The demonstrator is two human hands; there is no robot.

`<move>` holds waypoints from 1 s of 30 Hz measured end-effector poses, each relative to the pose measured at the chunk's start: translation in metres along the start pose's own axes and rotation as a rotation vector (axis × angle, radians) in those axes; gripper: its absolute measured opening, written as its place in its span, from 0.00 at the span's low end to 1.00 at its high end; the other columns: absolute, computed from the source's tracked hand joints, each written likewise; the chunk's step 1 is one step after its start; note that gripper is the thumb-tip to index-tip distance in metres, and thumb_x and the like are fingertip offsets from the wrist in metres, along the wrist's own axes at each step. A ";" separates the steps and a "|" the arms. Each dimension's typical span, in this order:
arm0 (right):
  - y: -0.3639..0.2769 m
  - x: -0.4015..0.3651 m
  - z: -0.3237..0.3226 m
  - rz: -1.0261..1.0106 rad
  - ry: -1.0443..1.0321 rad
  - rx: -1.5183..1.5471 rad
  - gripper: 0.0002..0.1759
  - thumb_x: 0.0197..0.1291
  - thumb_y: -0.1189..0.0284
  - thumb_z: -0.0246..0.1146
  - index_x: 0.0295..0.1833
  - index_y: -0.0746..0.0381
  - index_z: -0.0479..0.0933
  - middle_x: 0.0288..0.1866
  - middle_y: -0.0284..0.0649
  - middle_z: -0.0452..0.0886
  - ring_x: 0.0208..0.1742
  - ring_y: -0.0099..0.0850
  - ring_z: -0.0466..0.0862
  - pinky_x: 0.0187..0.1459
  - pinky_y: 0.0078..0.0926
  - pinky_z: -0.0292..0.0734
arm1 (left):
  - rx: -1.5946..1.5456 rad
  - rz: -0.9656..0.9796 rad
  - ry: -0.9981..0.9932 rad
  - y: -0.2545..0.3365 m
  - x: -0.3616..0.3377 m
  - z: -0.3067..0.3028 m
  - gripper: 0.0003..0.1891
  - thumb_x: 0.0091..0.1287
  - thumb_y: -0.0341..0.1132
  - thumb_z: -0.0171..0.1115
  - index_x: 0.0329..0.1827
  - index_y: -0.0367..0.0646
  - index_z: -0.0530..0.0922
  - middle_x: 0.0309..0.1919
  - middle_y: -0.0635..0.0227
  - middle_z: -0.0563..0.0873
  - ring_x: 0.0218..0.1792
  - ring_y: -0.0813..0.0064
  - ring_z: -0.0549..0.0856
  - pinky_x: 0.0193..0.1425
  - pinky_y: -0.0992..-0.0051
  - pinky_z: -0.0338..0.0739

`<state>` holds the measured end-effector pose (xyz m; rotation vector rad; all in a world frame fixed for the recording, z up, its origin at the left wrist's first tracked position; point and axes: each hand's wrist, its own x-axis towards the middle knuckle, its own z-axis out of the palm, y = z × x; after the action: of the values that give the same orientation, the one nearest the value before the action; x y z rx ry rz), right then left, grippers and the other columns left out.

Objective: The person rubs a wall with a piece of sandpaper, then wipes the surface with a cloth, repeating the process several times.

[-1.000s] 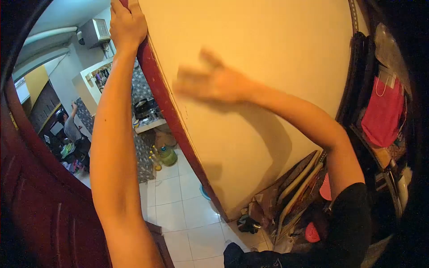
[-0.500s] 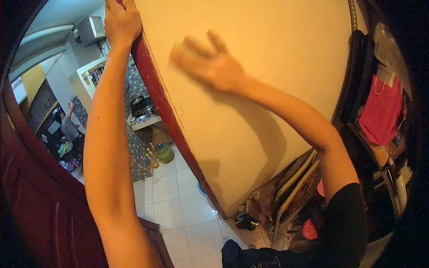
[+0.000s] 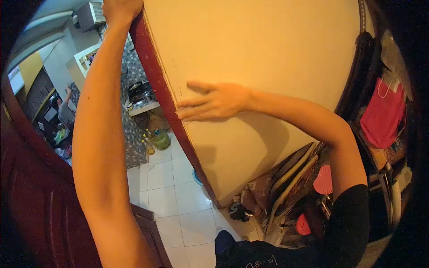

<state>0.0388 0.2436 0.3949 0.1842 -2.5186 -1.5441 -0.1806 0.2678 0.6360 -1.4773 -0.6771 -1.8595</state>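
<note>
My left hand [image 3: 122, 10] is raised at the top edge of the view, against the dark red door frame [image 3: 165, 96]. Its fingers curl round the frame's edge, partly cut off by the top of the picture. My right hand [image 3: 216, 102] lies stretched out along the cream wall [image 3: 277, 49], fingers extended towards the frame and their tips at its edge. Nothing is held in it. Whether the palm presses on the wall cannot be made out. Faint dark marks show on the wall near the fingers.
A dark red panelled door [image 3: 35, 201] stands at left. Through the doorway are a tiled floor [image 3: 178, 201], a stove [image 3: 142, 94], a green container [image 3: 161, 139] and a person [image 3: 67, 114] further off. At right, a pink bag [image 3: 384, 114] hangs above piled items.
My right hand has moved down the wall, its spread, blurred fingers now pointing at the door frame. The view has shifted slightly, so my left hand sits higher in it.
</note>
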 end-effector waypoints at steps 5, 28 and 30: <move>0.045 -0.001 -0.029 0.632 0.138 -0.146 0.34 0.70 0.65 0.52 0.82 0.50 0.63 0.85 0.30 0.62 0.85 0.35 0.61 0.79 0.74 0.41 | -0.039 0.078 0.038 -0.007 0.002 0.004 0.30 0.80 0.49 0.47 0.82 0.49 0.60 0.64 0.38 0.81 0.63 0.36 0.81 0.67 0.50 0.74; -0.009 -0.012 -0.003 0.392 0.158 -0.080 0.31 0.69 0.63 0.55 0.77 0.53 0.70 0.82 0.31 0.69 0.82 0.36 0.67 0.80 0.58 0.57 | -0.062 0.060 -0.018 0.003 0.001 -0.001 0.30 0.81 0.48 0.47 0.82 0.46 0.59 0.66 0.39 0.79 0.64 0.37 0.80 0.67 0.51 0.74; -0.018 0.000 -0.003 0.550 0.196 -0.065 0.31 0.69 0.63 0.55 0.77 0.53 0.71 0.81 0.33 0.70 0.82 0.35 0.67 0.80 0.59 0.57 | -0.058 0.059 -0.013 0.001 0.002 -0.003 0.30 0.81 0.48 0.47 0.82 0.46 0.59 0.66 0.40 0.79 0.64 0.38 0.80 0.67 0.51 0.74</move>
<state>0.0393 0.2325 0.3800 -0.3249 -2.1182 -1.3039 -0.1818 0.2648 0.6372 -1.5313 -0.5836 -1.8402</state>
